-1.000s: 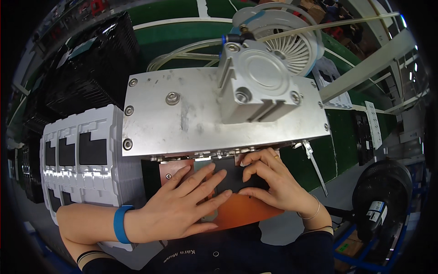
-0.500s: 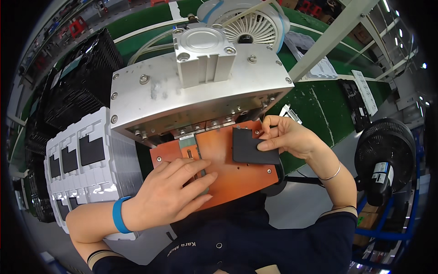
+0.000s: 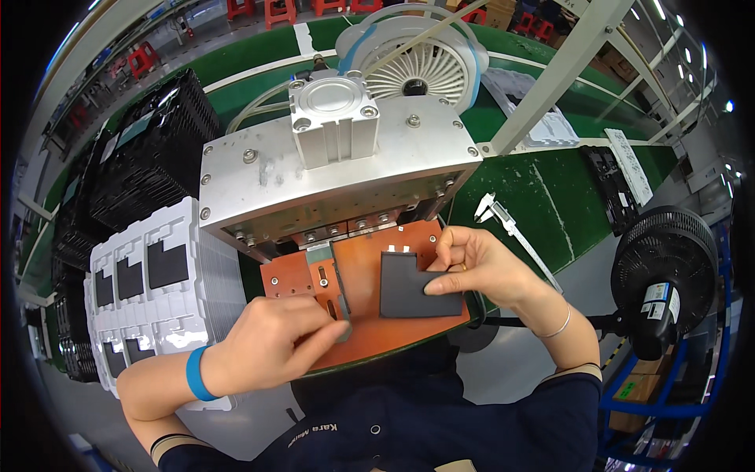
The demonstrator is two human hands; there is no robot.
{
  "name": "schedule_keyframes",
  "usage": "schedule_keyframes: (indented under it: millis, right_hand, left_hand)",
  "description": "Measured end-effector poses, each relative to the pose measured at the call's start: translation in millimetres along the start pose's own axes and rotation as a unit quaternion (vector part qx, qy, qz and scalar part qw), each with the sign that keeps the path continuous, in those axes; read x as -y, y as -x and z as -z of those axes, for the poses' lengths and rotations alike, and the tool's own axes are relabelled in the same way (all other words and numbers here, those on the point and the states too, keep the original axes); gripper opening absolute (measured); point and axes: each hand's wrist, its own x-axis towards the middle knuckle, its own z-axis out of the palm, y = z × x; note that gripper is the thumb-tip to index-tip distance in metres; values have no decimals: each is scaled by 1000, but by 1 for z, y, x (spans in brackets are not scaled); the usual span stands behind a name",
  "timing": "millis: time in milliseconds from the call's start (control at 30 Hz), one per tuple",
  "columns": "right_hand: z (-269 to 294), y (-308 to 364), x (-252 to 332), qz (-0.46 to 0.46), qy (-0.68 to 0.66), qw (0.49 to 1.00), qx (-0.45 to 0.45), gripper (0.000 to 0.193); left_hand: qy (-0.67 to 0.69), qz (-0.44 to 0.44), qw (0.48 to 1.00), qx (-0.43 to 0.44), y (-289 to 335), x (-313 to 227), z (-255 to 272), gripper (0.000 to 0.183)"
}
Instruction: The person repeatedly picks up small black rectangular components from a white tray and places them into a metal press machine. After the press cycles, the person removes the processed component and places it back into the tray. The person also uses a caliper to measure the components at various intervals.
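My right hand (image 3: pixel 480 263) pinches a flat black L-shaped battery cell (image 3: pixel 409 295) at its right side, thumb on top. Two small bright tabs stick out of the cell's far edge. The cell is over the right part of an orange plate (image 3: pixel 358 267) in front of a metal press (image 3: pixel 314 189). My left hand (image 3: pixel 279 338) is closed, fingers curled, at the near left of the plate. Its fingertips are beside the near end of a dark grey strip (image 3: pixel 340 283); whatever they hold, if anything, is hidden.
White trays (image 3: pixel 145 311) with similar black cells are stacked at the left, behind them black trays (image 3: pixel 153 153). On the green bench lies a caliper (image 3: pixel 511 224). A white fan (image 3: pixel 413 71) stands behind the press, a black fan (image 3: pixel 661 275) at the right.
My left hand has curled its spread fingers and drawn slightly nearer to me. The right hand has brought the cell nearer and a little left; its tabs now show. The head view has shifted.
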Motion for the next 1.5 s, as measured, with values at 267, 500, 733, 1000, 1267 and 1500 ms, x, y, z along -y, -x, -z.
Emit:
schedule_keyframes:
  millis: [267, 500, 733, 1000, 1267, 1500]
  right_hand:
    - [-56, 20, 1, 196, 180, 964, 24, 19]
    - [-9, -17, -31, 303, 537, 759, -209, 24]
    - [-19, -23, -26, 281, 585, 717, -252, 30]
    - [-53, -20, -14, 391, 590, 682, -186, 31]
    - [-158, -50, 19, 524, 543, 648, 104, 30]
    - [-219, -74, -25, 548, 531, 558, 327, 45]
  left_hand:
    - [225, 142, 961, 72, 0, -21, -13, 21]
    - [207, 304, 929, -32, 60, -20, 11, 21]
    - [176, 369, 848, -335, 144, -41, 54, 12]
    - [170, 427, 784, -418, 209, -17, 82, 17]
    - [-198, 433, 784, -398, 197, -18, 60, 24]
    - [-445, 452, 671, -384, 297, 33, 104, 27]
